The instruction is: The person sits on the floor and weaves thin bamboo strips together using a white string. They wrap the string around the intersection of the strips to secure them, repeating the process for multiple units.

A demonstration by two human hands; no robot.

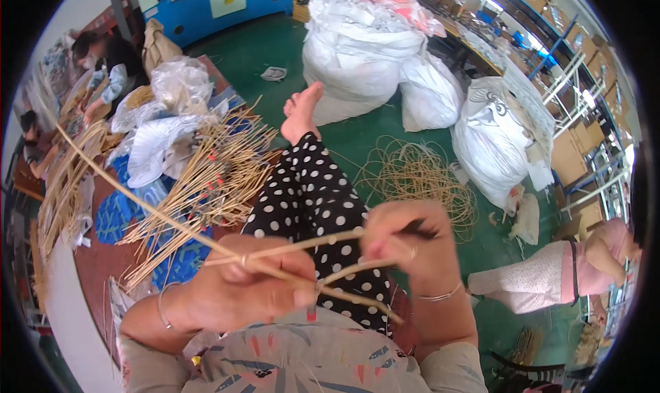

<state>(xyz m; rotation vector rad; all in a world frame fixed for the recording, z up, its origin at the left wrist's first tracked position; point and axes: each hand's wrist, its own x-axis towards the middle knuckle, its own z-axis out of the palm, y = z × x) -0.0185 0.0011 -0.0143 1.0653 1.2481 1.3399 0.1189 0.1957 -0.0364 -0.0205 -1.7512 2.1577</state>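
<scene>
My left hand (254, 283) is closed round a long, thin, tan cane stick (185, 232) above my lap. The stick runs from the far left, through my fingers, to an end near my right forearm. Thinner cane lengths (309, 243) lead from my left hand to my right hand (412, 242), one passing close across the long stick. Motion blurs my right hand, its fingers bent round the thinner cane. Something dark shows at its back, too smeared to name. Both wrists wear thin bracelets.
A pile of cane sticks (213, 173) lies to my left beside clear plastic bags (181, 87). A tangled cane coil (416, 180) and big white sacks (364, 56) stand on the green floor ahead. People sit at far left (113, 66); another person (550, 273) is at right.
</scene>
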